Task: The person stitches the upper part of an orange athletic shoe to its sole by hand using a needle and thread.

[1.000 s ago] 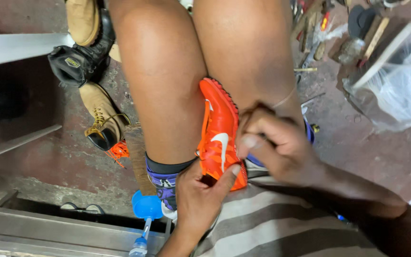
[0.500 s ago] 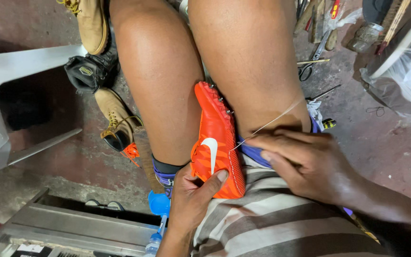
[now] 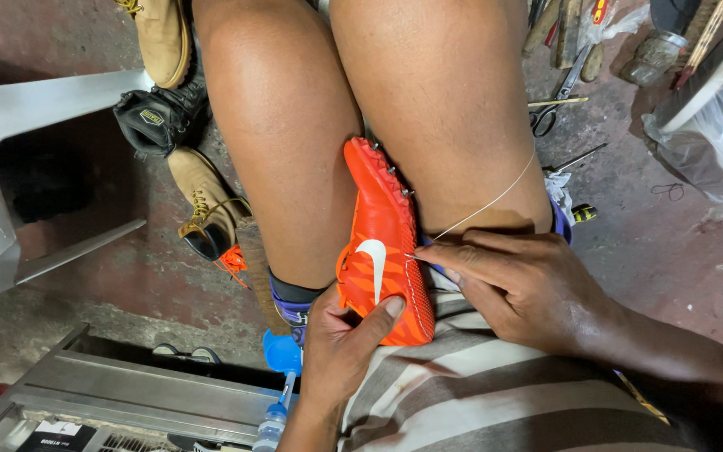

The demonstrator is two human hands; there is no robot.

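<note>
An orange spiked running shoe (image 3: 382, 243) is wedged sole-up between my two bare knees. My left hand (image 3: 340, 347) grips its lower end, thumb pressed on the orange upper. My right hand (image 3: 520, 285) rests against the shoe's right side, fingertips pinched at the seam on a needle that is barely visible. A thin pale thread (image 3: 491, 203) runs taut from those fingertips up and to the right across my right leg. Striped grey and white cloth (image 3: 462, 402) covers my lap below the hands.
Tan boots (image 3: 207, 205) and a black shoe (image 3: 161, 117) lie on the floor at left, beside a white plastic chair (image 3: 10, 142). Scissors (image 3: 550, 109), tools and a clear plastic bag (image 3: 717, 125) sit at upper right. A metal frame (image 3: 144, 393) and blue-capped bottle (image 3: 282, 356) are below.
My right hand has shifted down and right along the shoe, and the thread now stretches out longer and taut. The view moved closer; my left hand keeps its grip.
</note>
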